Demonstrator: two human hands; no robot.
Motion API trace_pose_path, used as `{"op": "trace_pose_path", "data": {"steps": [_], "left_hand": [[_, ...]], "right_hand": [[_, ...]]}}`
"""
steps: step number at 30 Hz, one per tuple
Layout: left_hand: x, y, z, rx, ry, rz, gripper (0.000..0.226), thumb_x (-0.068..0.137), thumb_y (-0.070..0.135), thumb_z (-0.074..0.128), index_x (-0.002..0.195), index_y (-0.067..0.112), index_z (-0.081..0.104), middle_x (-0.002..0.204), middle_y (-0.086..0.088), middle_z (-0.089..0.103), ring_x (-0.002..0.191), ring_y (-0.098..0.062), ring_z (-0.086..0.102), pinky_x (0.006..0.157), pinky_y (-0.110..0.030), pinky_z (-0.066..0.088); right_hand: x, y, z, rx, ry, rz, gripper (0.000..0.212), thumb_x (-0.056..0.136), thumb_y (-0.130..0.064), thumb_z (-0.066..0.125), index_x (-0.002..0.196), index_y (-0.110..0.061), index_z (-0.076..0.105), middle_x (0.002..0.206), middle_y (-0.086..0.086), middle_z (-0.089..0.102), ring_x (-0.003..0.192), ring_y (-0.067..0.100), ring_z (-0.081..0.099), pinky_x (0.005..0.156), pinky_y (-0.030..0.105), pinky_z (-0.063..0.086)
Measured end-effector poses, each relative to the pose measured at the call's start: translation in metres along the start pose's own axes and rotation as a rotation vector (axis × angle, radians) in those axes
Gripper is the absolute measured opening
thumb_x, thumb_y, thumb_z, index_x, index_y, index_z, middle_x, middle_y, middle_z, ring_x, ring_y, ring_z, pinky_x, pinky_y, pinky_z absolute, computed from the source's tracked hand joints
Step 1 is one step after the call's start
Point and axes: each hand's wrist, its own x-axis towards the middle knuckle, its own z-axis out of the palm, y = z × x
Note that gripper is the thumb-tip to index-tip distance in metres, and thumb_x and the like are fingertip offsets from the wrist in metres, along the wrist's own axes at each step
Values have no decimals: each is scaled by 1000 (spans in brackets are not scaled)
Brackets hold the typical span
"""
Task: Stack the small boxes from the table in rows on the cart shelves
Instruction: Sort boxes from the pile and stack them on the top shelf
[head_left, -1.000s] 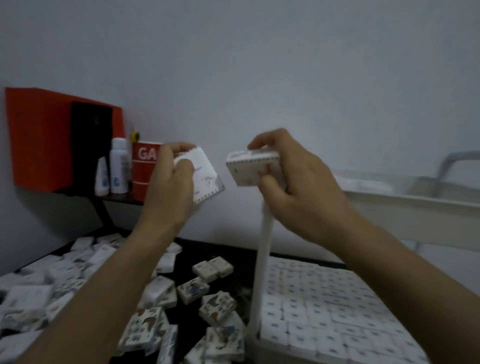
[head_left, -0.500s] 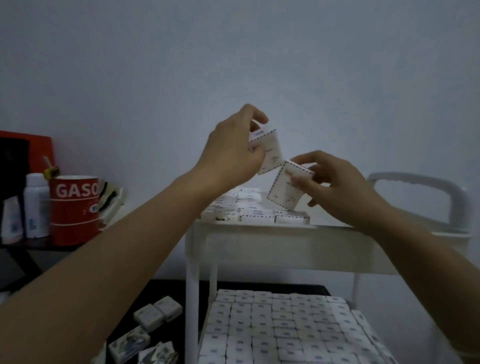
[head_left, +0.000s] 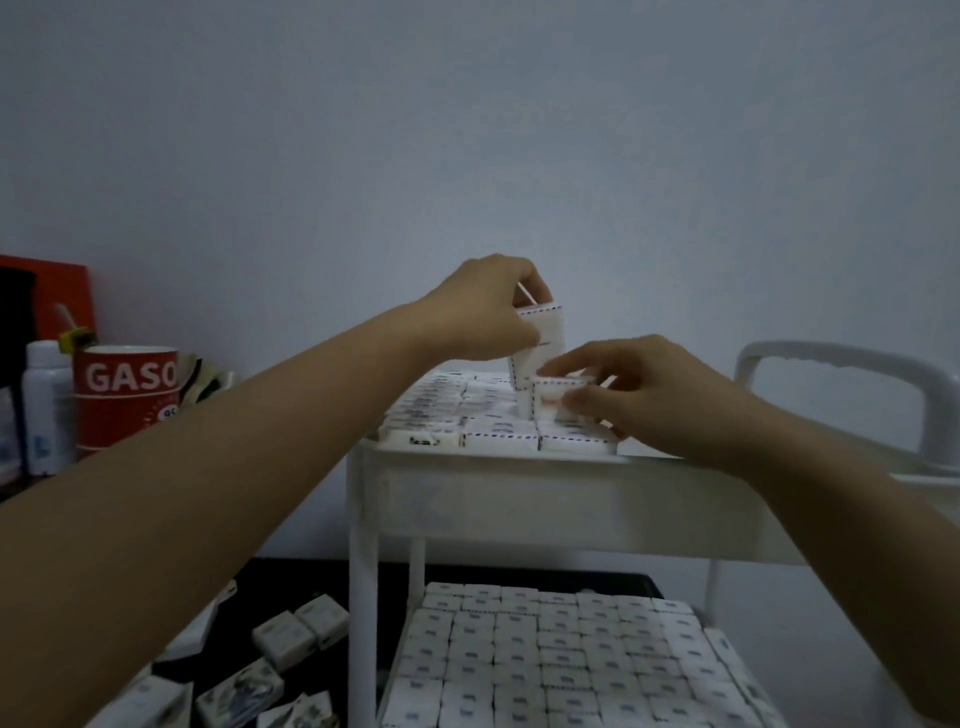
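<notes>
Both seem light and stiff: left hand (head_left: 478, 312) pinches upper box (head_left: 545, 332) by opposite faces, right hand (head_left: 654, 400) pinches lower box (head_left: 545, 400) just below that grip.

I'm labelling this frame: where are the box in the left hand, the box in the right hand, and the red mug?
Left-hand box (head_left: 545, 335): head view, its side face.
Right-hand box (head_left: 551, 397): head view, its front face.
Red mug (head_left: 127, 400): head view, its lettered wall.

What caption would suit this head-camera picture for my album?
Left hand with upper box, right hand with lower box, at the rows on the cart's top shelf.
</notes>
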Motion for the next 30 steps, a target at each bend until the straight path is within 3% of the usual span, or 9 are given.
{"op": "trace_pose_path", "data": {"steps": [3,9,16,18,20,23,26,28,30], "left_hand": [[-1,3,5,-113,-132,-1,31,81,5,69,110,17,63,104,1,66,82,-11,66,69,-27,60],[-5,-3,10,-39,-348,-47,44,77,21,80,115,24,61,105,3,62,87,-5,61,67,-17,49],[-11,-5,9,-46,-487,-44,12,87,21,68,97,26,71,92,8,71,85,-5,62,79,-20,47],[-12,-6,11,-22,-490,-43,20,90,16,60,93,30,73,93,13,71,89,-2,61,85,-20,45],[-14,-5,13,-5,-470,-53,33,90,9,52,96,31,75,98,17,71,93,4,60,93,-19,42],[-22,-5,12,37,-445,-43,54,85,-4,40,112,31,70,109,16,67,93,12,56,97,-18,37],[-35,-6,5,26,-336,-12,58,83,-8,39,121,31,61,119,10,61,112,-1,52,102,-22,37],[-53,-5,-3,45,-130,45,50,83,-5,42,112,30,65,101,16,62,92,7,55,89,-15,43],[-85,-4,-8,145,205,150,38,81,3,45,96,28,68,83,18,60,74,3,55,74,-19,45]], "right_hand": [[-1,1,1,29,-124,23,26,93,-26,52,102,-41,70,103,-12,66,80,8,65,59,17,51],[3,-4,5,55,-146,180,21,95,-28,47,92,-24,68,94,-3,69,80,12,63,70,27,52],[0,-4,5,-217,40,66,33,90,-25,48,74,-42,72,84,-9,69,66,12,63,70,35,56],[-2,-4,5,-213,76,55,31,89,-25,49,73,-42,71,79,-10,67,61,10,60,62,29,51],[-4,-5,5,-206,131,48,27,89,-23,52,76,-42,66,79,-16,62,64,3,56,59,24,41],[-9,-11,7,-247,279,-25,24,89,-19,54,79,-40,61,83,-18,59,71,2,56,64,25,42],[-24,-27,18,-227,465,-175,18,87,-15,54,83,-28,65,84,-13,61,70,6,57,66,32,48],[-39,-44,30,-158,511,-325,18,84,-8,52,78,-19,65,75,-9,61,58,6,51,57,32,44],[-58,-64,48,-141,476,-495,18,79,-6,47,72,-13,62,66,-7,56,53,7,46,52,29,39]]}}
